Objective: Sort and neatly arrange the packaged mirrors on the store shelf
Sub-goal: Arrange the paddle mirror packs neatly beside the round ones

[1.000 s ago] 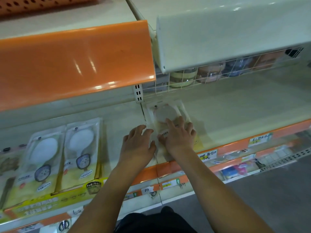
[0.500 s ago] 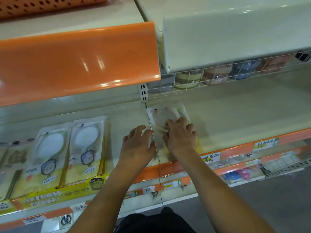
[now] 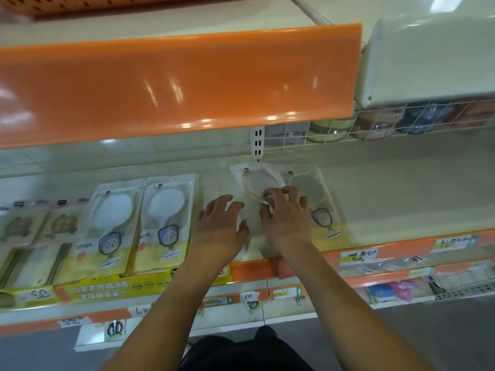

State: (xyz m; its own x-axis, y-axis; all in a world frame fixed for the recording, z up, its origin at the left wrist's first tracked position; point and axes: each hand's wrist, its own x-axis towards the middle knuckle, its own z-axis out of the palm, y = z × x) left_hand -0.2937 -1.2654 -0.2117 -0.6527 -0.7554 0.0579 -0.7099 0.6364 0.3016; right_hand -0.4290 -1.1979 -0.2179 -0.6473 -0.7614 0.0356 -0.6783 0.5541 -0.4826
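The pale packaged hand mirror (image 3: 255, 183), lying tilted at twelve o'clock from the wrists, is pinched by the curled right hand (image 3: 285, 218) while the left hand (image 3: 221, 226) rests open beside it, and is best squared against the yellow-carded mirror pack (image 3: 318, 210) at three o'clock.

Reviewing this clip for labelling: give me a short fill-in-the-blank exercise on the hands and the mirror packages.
1. The right hand grips a pale package with ____ fingers.
2. The left hand rests with its fingers ____ and holds nothing.
3. The package with the grey round mirror lies to the ____ of the right hand.
4. The lip of the upper shelf above the left hand is ____.

Missing words: curled; spread; right; orange
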